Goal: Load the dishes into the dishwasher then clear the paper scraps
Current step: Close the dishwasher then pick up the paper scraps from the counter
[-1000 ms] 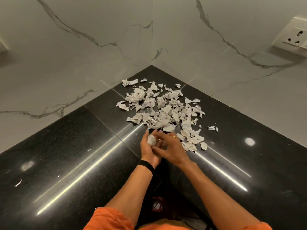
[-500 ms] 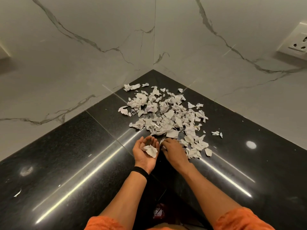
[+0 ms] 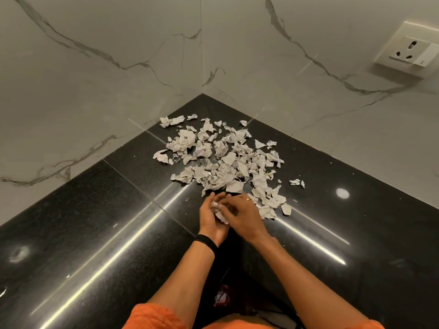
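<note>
Marble walls (image 3: 95,91) meet in corner above black countertop (image 3: 95,233). Heap of paper scraps (image 3: 221,160) spread over countertop's back corner, its near edge just beside hands. Person's left hand (image 3: 210,219) cupped, fingers curled round crumpled wad (image 3: 216,205). Their right hand (image 3: 245,216) lies over it, fingers on wad; pinching or merely pressing, cannot tell. Black wristband (image 3: 206,242) on left wrist.
</note>
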### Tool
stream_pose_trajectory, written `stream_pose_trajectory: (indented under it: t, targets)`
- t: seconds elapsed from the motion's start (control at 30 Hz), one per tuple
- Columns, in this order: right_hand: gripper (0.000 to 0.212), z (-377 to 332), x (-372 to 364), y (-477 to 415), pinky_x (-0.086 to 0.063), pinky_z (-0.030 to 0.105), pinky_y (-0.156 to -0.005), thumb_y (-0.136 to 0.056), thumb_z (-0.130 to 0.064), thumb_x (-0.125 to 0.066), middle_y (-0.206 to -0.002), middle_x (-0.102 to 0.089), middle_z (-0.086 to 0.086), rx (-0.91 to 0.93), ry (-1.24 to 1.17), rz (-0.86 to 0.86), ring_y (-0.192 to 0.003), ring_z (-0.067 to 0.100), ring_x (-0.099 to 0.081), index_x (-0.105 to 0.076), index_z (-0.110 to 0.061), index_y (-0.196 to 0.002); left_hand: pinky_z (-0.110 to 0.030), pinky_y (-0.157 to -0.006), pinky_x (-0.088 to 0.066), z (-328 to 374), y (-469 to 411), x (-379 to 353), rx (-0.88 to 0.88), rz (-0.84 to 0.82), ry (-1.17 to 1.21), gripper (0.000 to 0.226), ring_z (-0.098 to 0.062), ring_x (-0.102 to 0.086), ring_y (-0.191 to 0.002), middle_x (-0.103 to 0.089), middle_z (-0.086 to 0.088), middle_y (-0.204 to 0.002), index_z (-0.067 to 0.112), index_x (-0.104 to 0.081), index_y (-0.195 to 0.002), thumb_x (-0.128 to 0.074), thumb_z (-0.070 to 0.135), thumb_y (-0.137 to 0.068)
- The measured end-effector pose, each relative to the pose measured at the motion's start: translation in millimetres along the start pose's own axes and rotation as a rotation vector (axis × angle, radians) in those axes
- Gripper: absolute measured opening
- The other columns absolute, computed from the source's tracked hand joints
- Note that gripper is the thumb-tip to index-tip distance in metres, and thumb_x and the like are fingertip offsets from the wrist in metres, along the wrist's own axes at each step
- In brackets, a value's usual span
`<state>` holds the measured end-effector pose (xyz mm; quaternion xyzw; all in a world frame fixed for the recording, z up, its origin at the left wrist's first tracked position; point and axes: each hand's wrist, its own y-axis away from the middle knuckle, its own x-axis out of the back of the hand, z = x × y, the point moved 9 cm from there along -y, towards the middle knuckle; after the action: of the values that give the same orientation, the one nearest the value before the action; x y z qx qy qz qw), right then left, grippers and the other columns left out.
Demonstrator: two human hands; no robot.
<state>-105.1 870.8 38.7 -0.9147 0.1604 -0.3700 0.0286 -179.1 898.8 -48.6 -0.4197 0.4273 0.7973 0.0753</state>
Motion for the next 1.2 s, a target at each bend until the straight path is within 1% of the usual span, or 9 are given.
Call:
stream_pose_trajectory:
  t: [0.1, 0.17, 0.3, 0.4, 0.57, 0.77, 0.93, 1.1, 1.2]
  targets:
    - [0.014, 25, 25, -5, -0.046, 0.016, -0.070, -0.098, -0.030, -0.064, -0.088, -0.071, -0.015, -0.160, -0.193, 0.165, -0.087, -0.004, -0.061, -0.076, -0.023, -0.098, -0.034, -0.072, -0.058, -3, -2, 0, 0.027, -0.004, 0.063, 0.024, -0.024, -0.066, -0.082, -0.066, -0.009, -0.088, 0.007, -0.066, -0.090, -0.059, 0.030, -0.093]
    - [0.012, 47, 38, -10, -0.051, 0.024, -0.076, -0.097, -0.031, -0.065, -0.092, -0.071, -0.016, -0.217, -0.123, 0.214, -0.090, -0.003, -0.062, -0.075, -0.025, -0.101, -0.029, -0.065, -0.059, -3, 0, 2, 0.035, 0.016, 0.089, 0.023, -0.022, -0.066, -0.080, -0.066, -0.009, -0.086, 0.006, -0.066, -0.091, -0.060, 0.029, -0.092]
    - [0.026, 69, 29, -23, -0.050, 0.037, -0.092, -0.093, -0.025, -0.066, -0.115, -0.073, -0.005, -0.185, 0.188, 0.000, -0.108, 0.017, -0.061, -0.072, -0.024, -0.119, -0.028, -0.065, -0.059, -4, 1, 4, 0.032, 0.044, 0.050, 0.023, -0.019, -0.067, -0.078, -0.067, -0.008, -0.083, 0.008, -0.066, -0.093, -0.063, 0.030, -0.092]
    - [0.028, 63, 9, -26, -0.046, 0.037, -0.084, -0.093, -0.022, -0.063, -0.114, -0.073, -0.004, -0.039, 0.470, -0.151, -0.100, 0.022, -0.054, -0.071, -0.026, -0.120, -0.026, -0.064, -0.058, -6, 1, 8, 0.024, 0.061, 0.014, 0.023, -0.018, -0.067, -0.077, -0.068, -0.007, -0.083, 0.008, -0.067, -0.094, -0.066, 0.031, -0.093]
    - [0.020, 55, 6, -20, -0.036, 0.031, -0.077, -0.100, -0.028, -0.055, -0.104, -0.070, -0.009, 0.041, 0.612, -0.148, -0.093, 0.015, -0.044, -0.073, -0.026, -0.107, -0.025, -0.070, -0.058, -3, 3, 10, 0.002, 0.065, -0.010, 0.023, -0.016, -0.067, -0.079, -0.069, -0.006, -0.083, 0.009, -0.068, -0.092, -0.068, 0.032, -0.092]
    - [0.009, 58, 43, -10, -0.036, 0.021, -0.077, -0.093, -0.032, -0.070, -0.097, -0.068, -0.014, -0.137, 0.049, 0.207, -0.097, 0.007, -0.053, -0.075, -0.028, -0.099, -0.029, -0.082, -0.056, -12, -2, 6, 0.029, 0.064, -0.031, 0.019, -0.017, -0.066, -0.082, -0.069, -0.007, -0.084, 0.008, -0.069, -0.092, -0.068, 0.028, -0.093]
    - [0.019, 27, 23, -11, -0.041, 0.014, -0.076, -0.089, -0.045, -0.072, -0.094, -0.062, -0.010, -0.040, -0.018, 0.000, -0.094, 0.003, -0.051, -0.079, -0.032, -0.100, -0.038, -0.098, -0.050, -30, -5, -14, 0.086, -0.039, -0.034, 0.037, -0.026, -0.069, -0.097, -0.073, -0.014, -0.099, 0.005, -0.073, -0.102, -0.062, 0.040, -0.095]
    - [0.011, 64, 62, -9, -0.052, 0.029, -0.080, -0.094, -0.031, -0.070, -0.095, -0.071, -0.011, -0.228, -0.136, 0.258, -0.089, 0.005, -0.063, -0.076, -0.023, -0.099, -0.025, -0.068, -0.057, -30, -8, -15, 0.108, -0.014, 0.044, 0.022, -0.016, -0.064, -0.077, -0.067, -0.006, -0.081, 0.008, -0.068, -0.084, -0.066, 0.029, -0.092]
    - [0.020, 88, 60, -8, -0.051, 0.032, -0.088, -0.091, -0.023, -0.071, -0.107, -0.074, -0.006, -0.242, 0.108, 0.099, -0.098, 0.011, -0.065, -0.076, -0.021, -0.111, -0.024, -0.064, -0.059, -30, -9, -12, 0.107, 0.005, 0.026, 0.023, -0.015, -0.065, -0.076, -0.067, -0.005, -0.080, 0.008, -0.068, -0.083, -0.066, 0.029, -0.092]
